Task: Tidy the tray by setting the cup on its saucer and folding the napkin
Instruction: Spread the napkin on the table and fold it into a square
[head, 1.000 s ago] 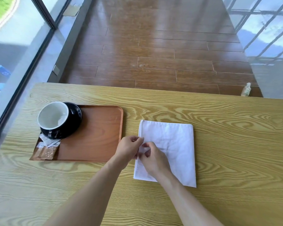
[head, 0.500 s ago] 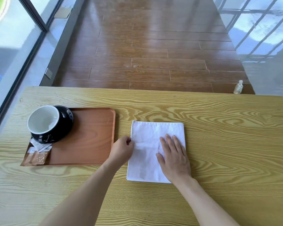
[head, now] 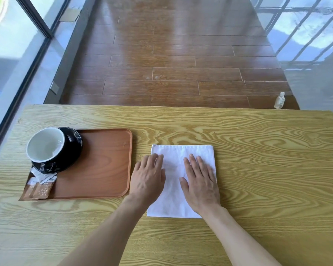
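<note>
Cup (head: pixel 46 145): seated on its black saucer (head: pixel 73 148) at the tray's (head: pixel 104 166) far left corner; this step looks done
Napkin (head: pixel 178 181): white, folded to a neat rectangle, lying on the surface (head: pixel 258 169) just right of the tray
Left hand (head: pixel 149 179) and right hand (head: pixel 200 181): both flat on the napkin, fingers spread, no grip closed on anything, pressing
Left to do, at a guess: a further fold, perhaps setting the napkin on the tray

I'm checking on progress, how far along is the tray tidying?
Done: the cup sits on its saucer on the tray. In hand: both hands, left and right, press the folded napkin flat on the table. Left: perhaps another fold.
</note>
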